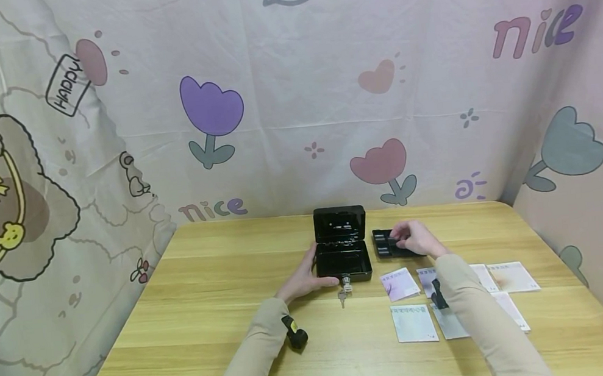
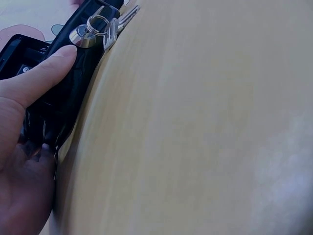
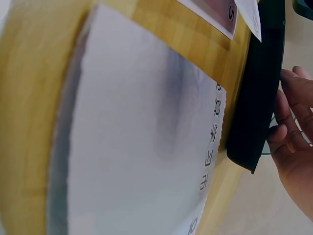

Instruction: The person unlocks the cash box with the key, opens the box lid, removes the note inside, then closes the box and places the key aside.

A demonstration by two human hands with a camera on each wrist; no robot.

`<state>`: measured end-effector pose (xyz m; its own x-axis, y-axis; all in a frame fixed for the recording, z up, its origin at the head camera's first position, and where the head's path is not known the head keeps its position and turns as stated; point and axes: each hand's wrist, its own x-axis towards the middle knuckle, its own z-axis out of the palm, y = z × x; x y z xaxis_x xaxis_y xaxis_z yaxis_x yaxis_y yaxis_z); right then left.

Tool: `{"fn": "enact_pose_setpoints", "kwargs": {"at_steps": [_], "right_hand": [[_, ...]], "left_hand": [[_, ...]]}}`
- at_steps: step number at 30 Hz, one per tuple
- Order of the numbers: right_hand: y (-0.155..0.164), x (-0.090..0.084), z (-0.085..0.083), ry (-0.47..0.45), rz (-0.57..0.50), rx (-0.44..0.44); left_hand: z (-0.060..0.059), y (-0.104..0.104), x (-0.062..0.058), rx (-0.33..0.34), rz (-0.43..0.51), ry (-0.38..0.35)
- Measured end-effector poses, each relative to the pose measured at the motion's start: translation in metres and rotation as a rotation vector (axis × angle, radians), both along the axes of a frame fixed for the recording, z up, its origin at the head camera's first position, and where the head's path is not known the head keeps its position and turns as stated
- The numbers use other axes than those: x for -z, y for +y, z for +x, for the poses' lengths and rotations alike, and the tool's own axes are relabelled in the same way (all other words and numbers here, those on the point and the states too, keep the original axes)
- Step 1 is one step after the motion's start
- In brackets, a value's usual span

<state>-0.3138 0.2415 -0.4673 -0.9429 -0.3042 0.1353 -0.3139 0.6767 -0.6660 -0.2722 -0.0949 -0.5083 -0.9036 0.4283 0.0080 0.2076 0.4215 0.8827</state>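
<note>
A black cash box stands with its lid raised near the back of the table. My left hand grips its left front corner, the thumb lying along the front wall beside the silver lock. A ring with keys hangs from that lock. To the right of the box lies a black coin tray with compartments. The bent fingers of my right hand reach down onto the tray and seem to pinch its middle; the tray's wall partly hides the fingertips in the right wrist view.
Several small printed paper pads lie in two rows at the right front, among them a purple one and a pale green one. My right forearm passes over some of them. A patterned cloth hangs behind the wooden table.
</note>
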Motion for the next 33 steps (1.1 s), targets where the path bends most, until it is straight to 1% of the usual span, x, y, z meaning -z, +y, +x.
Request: {"fn": "enact_pose_setpoints", "kwargs": {"at_steps": [6,14,19,26,33], "right_hand": [[-0.0002,0.0018,-0.0007,-0.026,0.021,0.012],[-0.0014,0.0022,0.0008,-0.017,0.067,0.03],[-0.0024,0.0022,0.0022,-0.022,0.088,0.047],[-0.0034,0.0005,0.0038,-0.021,0.111,0.06],[-0.0039,-0.0005,0.0039,-0.021,0.117,0.058]], "left_hand": [[0.0005,-0.0001,-0.0001,-0.003,-0.007,-0.008],[0.0008,0.0008,-0.0011,-0.004,0.002,0.002],[0.0012,0.0008,-0.0013,-0.006,-0.008,0.002],[0.001,0.0005,-0.0014,0.003,-0.003,0.019],[0.0026,-0.0001,-0.0023,0.002,-0.001,0.005]]}}
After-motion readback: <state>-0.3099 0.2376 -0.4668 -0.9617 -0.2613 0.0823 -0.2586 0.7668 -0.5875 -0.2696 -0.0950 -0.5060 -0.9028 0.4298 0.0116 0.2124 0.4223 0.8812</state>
